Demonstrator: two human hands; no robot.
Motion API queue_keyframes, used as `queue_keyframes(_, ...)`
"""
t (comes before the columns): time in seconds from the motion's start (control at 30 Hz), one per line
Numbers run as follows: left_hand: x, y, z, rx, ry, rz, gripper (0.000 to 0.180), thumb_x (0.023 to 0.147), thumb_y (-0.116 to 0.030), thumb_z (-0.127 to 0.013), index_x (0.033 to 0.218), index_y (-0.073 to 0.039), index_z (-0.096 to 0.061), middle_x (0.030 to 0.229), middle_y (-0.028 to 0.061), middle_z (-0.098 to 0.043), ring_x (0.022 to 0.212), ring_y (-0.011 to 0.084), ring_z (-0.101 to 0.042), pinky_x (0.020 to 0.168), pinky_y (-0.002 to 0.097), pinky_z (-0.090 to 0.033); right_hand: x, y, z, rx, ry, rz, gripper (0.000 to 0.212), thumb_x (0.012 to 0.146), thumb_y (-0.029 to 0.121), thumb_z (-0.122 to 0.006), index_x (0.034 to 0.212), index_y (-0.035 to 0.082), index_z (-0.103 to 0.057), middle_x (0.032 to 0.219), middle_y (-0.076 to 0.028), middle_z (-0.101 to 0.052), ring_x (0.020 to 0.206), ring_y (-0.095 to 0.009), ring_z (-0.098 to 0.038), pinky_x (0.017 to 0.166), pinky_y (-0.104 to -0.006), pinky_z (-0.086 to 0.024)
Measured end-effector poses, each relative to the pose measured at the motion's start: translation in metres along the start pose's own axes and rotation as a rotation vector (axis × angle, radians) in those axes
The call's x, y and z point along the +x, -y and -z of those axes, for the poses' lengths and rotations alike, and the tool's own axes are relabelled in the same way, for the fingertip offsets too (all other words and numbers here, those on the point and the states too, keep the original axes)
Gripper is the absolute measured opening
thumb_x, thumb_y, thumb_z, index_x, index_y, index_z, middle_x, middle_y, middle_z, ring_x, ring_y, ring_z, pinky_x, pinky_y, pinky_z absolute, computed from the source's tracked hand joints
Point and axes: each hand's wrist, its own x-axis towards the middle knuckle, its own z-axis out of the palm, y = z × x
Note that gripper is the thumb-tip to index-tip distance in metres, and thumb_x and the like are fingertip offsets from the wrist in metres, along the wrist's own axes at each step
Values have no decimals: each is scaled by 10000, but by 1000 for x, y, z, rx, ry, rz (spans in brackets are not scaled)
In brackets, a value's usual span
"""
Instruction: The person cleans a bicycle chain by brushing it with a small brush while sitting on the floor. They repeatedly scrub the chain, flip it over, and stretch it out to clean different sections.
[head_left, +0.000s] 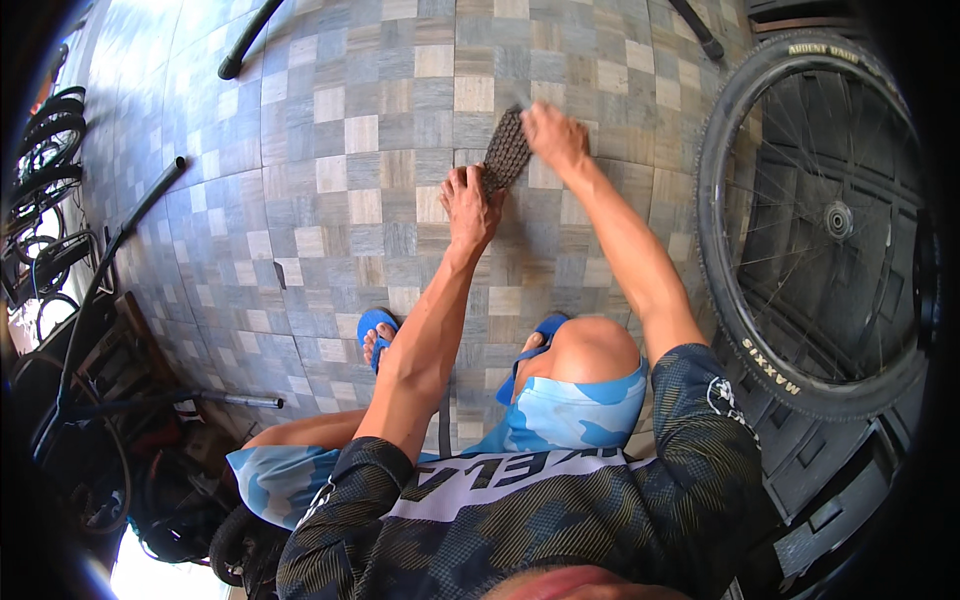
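Note:
A dark brown, elongated piece (508,150) with a rough surface of small knobs in rows is just above the tiled floor or on it; I cannot tell which. My left hand (472,208) grips its near end, fingers curled against its left edge. At the far right end is my right hand (556,136), its fingers closed and pinched. A small pale blur shows by those fingertips, too smeared to name. Whether my right hand touches the knobby piece is unclear.
A bicycle wheel with tyre (708,200) stands at the right against dark panels. Black stand legs (250,40) reach in from the top and a stand tube (150,195) from the left. Several bicycles (50,180) line the left side. My feet in blue flip-flops (376,325) are below.

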Motion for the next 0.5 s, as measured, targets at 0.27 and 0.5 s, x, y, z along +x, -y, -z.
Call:
queue_keyframes(0.27, -3, 7, -4, -53, -33, -74, 647, 840, -260, -827, 1383, -84, -523, 1324, 190, -492, 1214, 421, -468, 1035, 579, -368, 0, 15, 6, -42, 173, 151, 338, 1137, 354, -405, 1044, 62, -546, 709, -58, -527, 463, -117, -426, 362, -271, -416)
queue_keyframes(0.5, -3, 16, -6, -50, -36, -50, 642, 815, -277, -854, 1335, -78, -533, 1269, 188, -501, 1194, 410, -483, 1017, 555, -388, -33, 34, -2, -99, 182, 318, 311, 1132, 355, -409, 1045, 84, -534, 721, -58, -537, 500, -133, -496, 374, -270, -456)
